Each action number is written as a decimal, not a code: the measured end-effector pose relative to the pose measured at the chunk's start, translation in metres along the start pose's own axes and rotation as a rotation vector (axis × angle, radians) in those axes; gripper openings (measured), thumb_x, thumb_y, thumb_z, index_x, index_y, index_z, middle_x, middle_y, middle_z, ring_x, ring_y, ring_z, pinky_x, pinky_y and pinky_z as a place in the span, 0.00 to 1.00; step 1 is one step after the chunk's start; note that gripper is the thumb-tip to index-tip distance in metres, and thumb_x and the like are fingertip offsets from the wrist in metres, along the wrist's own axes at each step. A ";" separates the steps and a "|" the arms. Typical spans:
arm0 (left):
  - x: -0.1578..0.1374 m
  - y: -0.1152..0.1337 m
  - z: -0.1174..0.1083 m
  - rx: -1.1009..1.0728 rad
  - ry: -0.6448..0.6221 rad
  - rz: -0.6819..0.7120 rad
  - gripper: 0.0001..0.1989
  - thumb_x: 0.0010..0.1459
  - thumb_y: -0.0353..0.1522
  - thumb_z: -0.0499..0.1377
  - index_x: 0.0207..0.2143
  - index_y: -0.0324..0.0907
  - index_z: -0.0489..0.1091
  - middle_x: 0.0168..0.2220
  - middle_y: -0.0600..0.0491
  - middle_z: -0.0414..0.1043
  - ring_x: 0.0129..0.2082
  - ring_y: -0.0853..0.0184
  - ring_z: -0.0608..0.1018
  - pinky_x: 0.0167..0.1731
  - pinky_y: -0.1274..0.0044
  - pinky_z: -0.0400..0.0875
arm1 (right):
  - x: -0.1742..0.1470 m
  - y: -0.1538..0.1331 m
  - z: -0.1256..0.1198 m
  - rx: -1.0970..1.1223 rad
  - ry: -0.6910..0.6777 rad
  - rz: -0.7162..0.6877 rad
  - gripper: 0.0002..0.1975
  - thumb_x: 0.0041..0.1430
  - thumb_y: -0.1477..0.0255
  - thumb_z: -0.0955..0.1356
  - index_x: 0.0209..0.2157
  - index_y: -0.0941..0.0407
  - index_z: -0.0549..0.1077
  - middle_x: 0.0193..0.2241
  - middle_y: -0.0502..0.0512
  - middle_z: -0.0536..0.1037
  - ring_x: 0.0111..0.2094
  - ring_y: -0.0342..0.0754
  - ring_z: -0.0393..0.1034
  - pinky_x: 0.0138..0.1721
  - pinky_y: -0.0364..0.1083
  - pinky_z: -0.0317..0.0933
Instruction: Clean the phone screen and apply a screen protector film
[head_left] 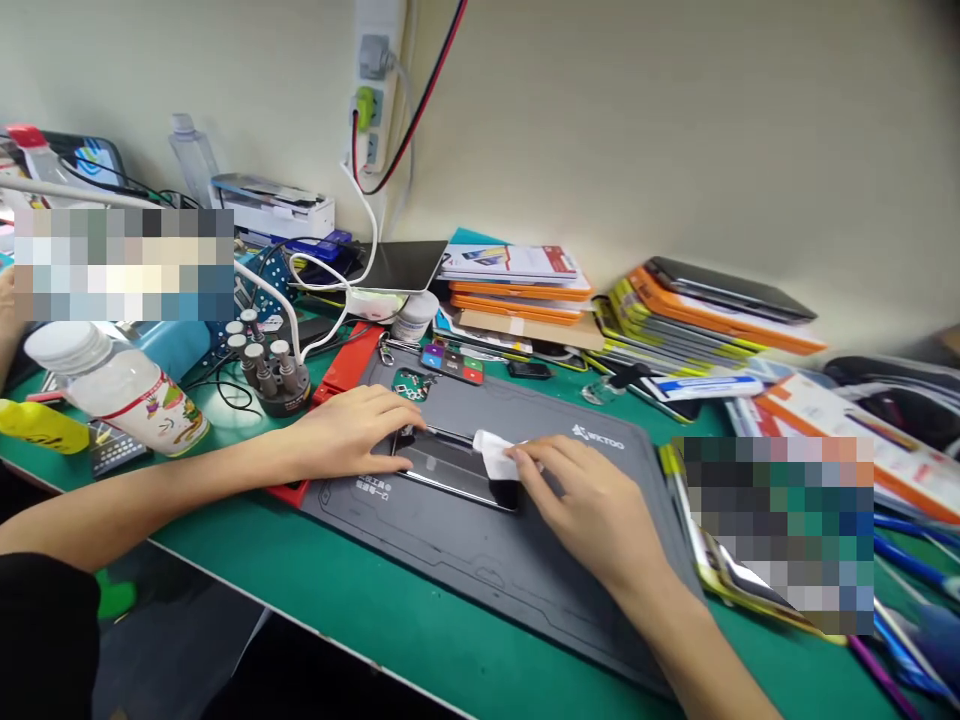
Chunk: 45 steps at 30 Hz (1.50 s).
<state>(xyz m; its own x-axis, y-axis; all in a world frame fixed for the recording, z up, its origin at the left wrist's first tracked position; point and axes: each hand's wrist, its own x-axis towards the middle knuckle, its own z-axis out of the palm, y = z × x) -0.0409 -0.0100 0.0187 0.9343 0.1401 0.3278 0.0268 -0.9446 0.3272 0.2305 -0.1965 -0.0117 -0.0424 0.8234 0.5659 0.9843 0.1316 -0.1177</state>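
Observation:
A dark smartphone (442,462) lies flat, with a shiny rim and glossy surface, on a grey work mat (480,560). My left hand (358,432) holds its left end, thumb along the near edge and fingers at the far edge. In my right hand (574,485) a small white wipe (496,455) is pinched between thumb and fingers. The wipe is over the right part of the phone; whether it presses on the surface I cannot tell. Just beyond my left fingers, a small green circuit board (414,384) rests on the mat.
Screwdrivers stand in a round holder (274,375) left of the mat, near a tilted plastic bottle (124,390). Orange-edged boxes (517,280) are stacked along the wall. More packages (682,320) and blue-handled tools (919,550) crowd the right side. A power strip (379,80) hangs on the wall.

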 end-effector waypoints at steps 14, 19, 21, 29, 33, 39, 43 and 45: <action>0.008 0.000 -0.009 0.078 -0.081 0.069 0.16 0.71 0.39 0.61 0.55 0.44 0.80 0.57 0.45 0.81 0.56 0.56 0.82 0.57 0.64 0.79 | -0.012 0.014 -0.022 0.096 -0.162 -0.059 0.17 0.74 0.63 0.66 0.59 0.50 0.77 0.58 0.61 0.81 0.58 0.60 0.77 0.64 0.66 0.66; 0.011 0.001 -0.015 0.237 -0.114 0.150 0.18 0.72 0.39 0.58 0.57 0.42 0.78 0.60 0.46 0.79 0.56 0.56 0.82 0.54 0.65 0.81 | -0.013 0.017 -0.021 0.130 -0.208 0.001 0.17 0.76 0.63 0.65 0.58 0.54 0.78 0.56 0.61 0.82 0.54 0.58 0.78 0.54 0.58 0.75; 0.010 0.001 -0.016 0.258 -0.120 0.181 0.18 0.72 0.38 0.58 0.58 0.42 0.77 0.61 0.46 0.78 0.57 0.56 0.82 0.56 0.64 0.80 | -0.011 0.016 -0.022 0.139 -0.214 -0.002 0.18 0.75 0.63 0.66 0.59 0.54 0.77 0.56 0.61 0.82 0.55 0.58 0.78 0.54 0.57 0.75; 0.005 0.000 -0.017 0.275 -0.152 0.223 0.18 0.72 0.36 0.59 0.61 0.43 0.76 0.62 0.46 0.77 0.62 0.58 0.80 0.64 0.66 0.76 | -0.010 0.020 -0.025 0.136 -0.240 -0.007 0.19 0.75 0.61 0.66 0.59 0.54 0.78 0.56 0.60 0.82 0.54 0.57 0.78 0.55 0.57 0.75; 0.003 -0.001 -0.012 0.333 -0.099 0.293 0.17 0.73 0.35 0.57 0.59 0.39 0.76 0.60 0.43 0.78 0.59 0.57 0.82 0.60 0.67 0.80 | -0.011 0.020 -0.024 0.156 -0.214 -0.048 0.17 0.75 0.63 0.67 0.57 0.55 0.79 0.55 0.60 0.83 0.54 0.56 0.79 0.55 0.55 0.75; -0.005 0.004 -0.003 0.558 -0.071 0.428 0.17 0.75 0.30 0.53 0.56 0.32 0.76 0.56 0.38 0.80 0.54 0.57 0.85 0.48 0.71 0.85 | -0.014 0.019 -0.022 0.191 -0.180 -0.067 0.15 0.72 0.65 0.70 0.56 0.55 0.79 0.55 0.60 0.84 0.54 0.56 0.80 0.55 0.56 0.76; -0.007 0.006 -0.004 0.533 -0.112 0.424 0.16 0.74 0.29 0.54 0.57 0.32 0.76 0.57 0.36 0.79 0.56 0.56 0.84 0.46 0.71 0.86 | -0.013 0.020 -0.020 0.219 -0.165 -0.092 0.14 0.71 0.66 0.71 0.55 0.55 0.79 0.53 0.59 0.85 0.53 0.55 0.81 0.54 0.56 0.77; -0.008 0.006 -0.005 0.500 -0.107 0.422 0.16 0.73 0.28 0.54 0.57 0.31 0.76 0.57 0.34 0.79 0.56 0.55 0.84 0.46 0.70 0.86 | -0.013 0.019 -0.020 0.220 -0.158 -0.094 0.14 0.71 0.66 0.71 0.55 0.54 0.79 0.52 0.58 0.85 0.52 0.55 0.81 0.54 0.56 0.77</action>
<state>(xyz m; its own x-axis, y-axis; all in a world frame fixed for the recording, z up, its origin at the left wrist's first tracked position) -0.0495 -0.0158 0.0225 0.9304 -0.2779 0.2390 -0.2115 -0.9396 -0.2693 0.2535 -0.2153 -0.0049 -0.1746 0.8757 0.4501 0.9147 0.3135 -0.2551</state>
